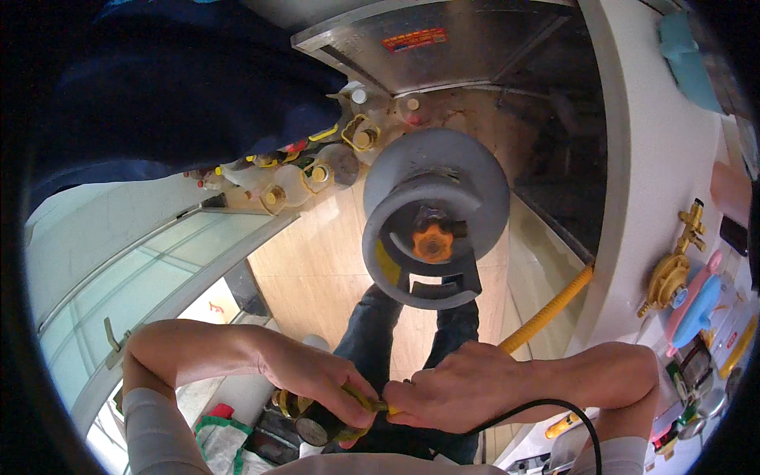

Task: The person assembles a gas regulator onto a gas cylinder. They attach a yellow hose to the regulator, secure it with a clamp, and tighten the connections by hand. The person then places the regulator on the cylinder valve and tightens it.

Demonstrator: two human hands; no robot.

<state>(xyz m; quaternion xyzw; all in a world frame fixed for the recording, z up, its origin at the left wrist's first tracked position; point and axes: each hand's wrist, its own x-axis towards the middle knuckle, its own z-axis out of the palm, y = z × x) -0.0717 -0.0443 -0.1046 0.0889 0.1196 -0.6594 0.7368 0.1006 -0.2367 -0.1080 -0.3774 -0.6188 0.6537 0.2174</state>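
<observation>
My left hand (328, 392) is closed around a gas regulator (317, 423) with a dark round cap, a yellowish body and a brass fitting. Close beside it, my right hand (451, 388) is closed on the end of a ribbed yellow gas hose (550, 307), whose tip meets the regulator between my fingers. Exactly how the two join is hidden by the fingers. In front of my legs stands a grey gas cylinder (495, 170) with an orange valve knob (432, 242) inside its collar.
Several plastic bottles (293, 186) stand left of the cylinder, beneath dark cloth (190, 95). On the right-hand counter lie a brass regulator (669, 281), a pink and blue lid-like item (697, 309) and assorted utensils. A glass-panelled door (170, 245) borders the left. A black cable (546, 402) crosses my right forearm.
</observation>
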